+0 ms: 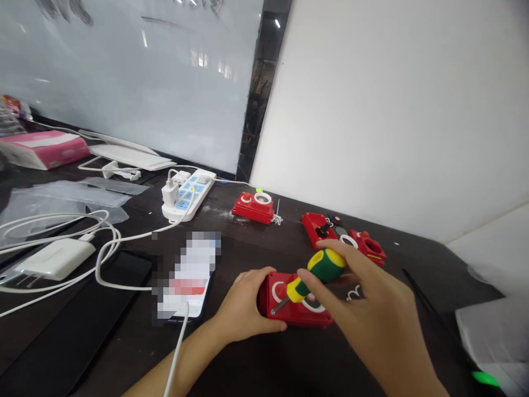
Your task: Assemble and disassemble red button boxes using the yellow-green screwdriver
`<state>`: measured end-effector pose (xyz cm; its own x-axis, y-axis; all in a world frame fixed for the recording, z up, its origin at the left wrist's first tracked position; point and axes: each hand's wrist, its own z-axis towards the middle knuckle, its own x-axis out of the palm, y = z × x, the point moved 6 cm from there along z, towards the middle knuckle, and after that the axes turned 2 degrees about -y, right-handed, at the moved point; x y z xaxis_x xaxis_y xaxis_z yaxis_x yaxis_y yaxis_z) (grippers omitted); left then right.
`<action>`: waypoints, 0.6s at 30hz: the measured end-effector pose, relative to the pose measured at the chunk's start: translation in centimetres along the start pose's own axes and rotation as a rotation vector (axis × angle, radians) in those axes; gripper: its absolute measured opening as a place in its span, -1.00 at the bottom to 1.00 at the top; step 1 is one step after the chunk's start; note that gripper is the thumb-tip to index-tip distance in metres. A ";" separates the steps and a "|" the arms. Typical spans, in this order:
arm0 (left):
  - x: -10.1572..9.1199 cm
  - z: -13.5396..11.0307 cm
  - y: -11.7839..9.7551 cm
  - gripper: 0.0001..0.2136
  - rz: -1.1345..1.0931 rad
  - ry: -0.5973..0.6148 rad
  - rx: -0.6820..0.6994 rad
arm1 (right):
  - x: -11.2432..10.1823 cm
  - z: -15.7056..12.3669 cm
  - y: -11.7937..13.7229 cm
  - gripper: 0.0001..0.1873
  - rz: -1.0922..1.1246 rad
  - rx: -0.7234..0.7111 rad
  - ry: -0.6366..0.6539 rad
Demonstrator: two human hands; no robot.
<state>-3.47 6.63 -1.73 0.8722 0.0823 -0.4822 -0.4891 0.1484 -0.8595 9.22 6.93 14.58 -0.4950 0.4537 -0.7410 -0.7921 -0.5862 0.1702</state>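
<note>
Head view. Left hand (243,306) clamped the near-left end of the red switch box (297,317), pressing it flat on the dark table (289,364). Right hand (372,309) gripped the green-and-yellow screwdriver (320,270) by its handle. The shaft slanted down-left, tip on the box's top face near the left corner.

Judgement: the tilt looked steep. The shaft wanted bringing nearer upright over the screw, with firm downward pressure, so the tip would not slip out. Left fingers were best kept off the tip's line.

Beyond lay loose red housing parts (316,227), a second closed red box (253,207) and a white power strip (190,193).
</note>
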 end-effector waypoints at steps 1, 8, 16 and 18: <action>0.0 0.0 0.0 -0.20 -0.003 -0.007 0.009 | -0.1 -0.2 0.5 -0.68 -0.034 -0.039 -0.029; -0.2 0.2 -0.8 -0.28 -0.034 -0.013 0.096 | 0.5 -1.2 2.6 -0.68 -0.083 -0.127 -0.077; -0.2 0.4 -0.5 -0.17 -0.025 -0.025 0.088 | 0.0 -0.8 2.6 -0.64 -0.012 -0.171 -0.185; 0.0 0.4 -0.4 -0.14 -0.013 -0.018 0.094 | -0.1 -0.7 2.6 -0.62 0.001 -0.176 -0.189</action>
<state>-3.25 6.94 -1.35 0.8789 0.0969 -0.4671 -0.4760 0.2409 -0.8458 7.43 4.89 14.61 -0.5673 0.5608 -0.6031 -0.7253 -0.6870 0.0435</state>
